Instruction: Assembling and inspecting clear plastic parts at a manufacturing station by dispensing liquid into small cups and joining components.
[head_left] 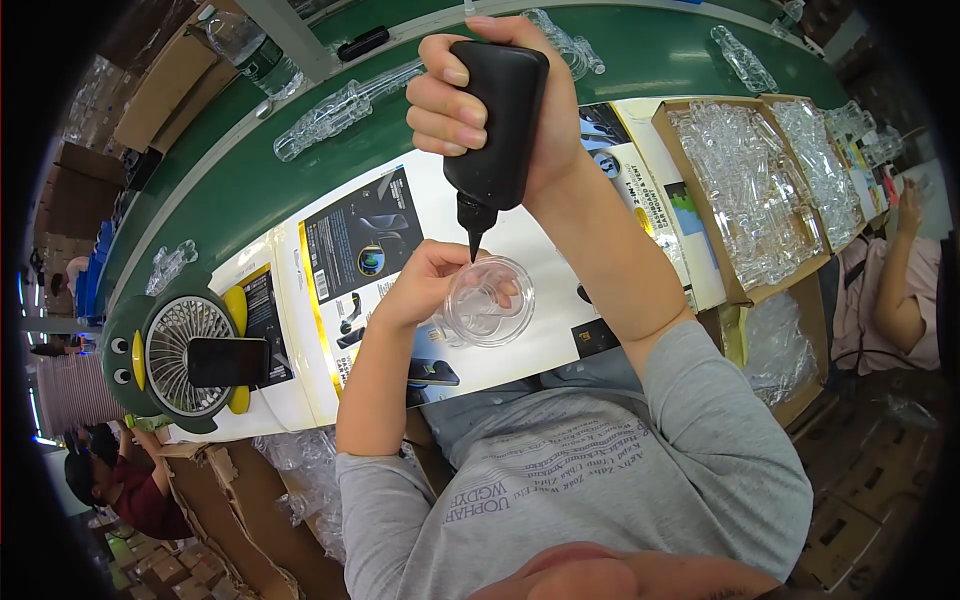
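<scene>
My right hand (pixel 540 110) is wrapped round a black squeeze bottle (pixel 497 120), turned upside down so that its thin nozzle points downward. The nozzle tip is at the rim of a clear round plastic piece (pixel 490 310), and I cannot tell whether it touches. Beneath the bottle, my left hand (pixel 425 285) grips that clear piece, with some fingers seen through its transparent wall. Both are above a printed cardboard sheet (pixel 530 250) laid on the green table (pixel 420 125).
Open boxes of clear plastic parts (pixel 740 190) stand at the right. A green fan with a penguin face (pixel 185 360) and a phone (pixel 228 362) are at the left. Clear tubes (pixel 335 120) lie at the back near a water bottle (pixel 250 55). Other people sit at both sides.
</scene>
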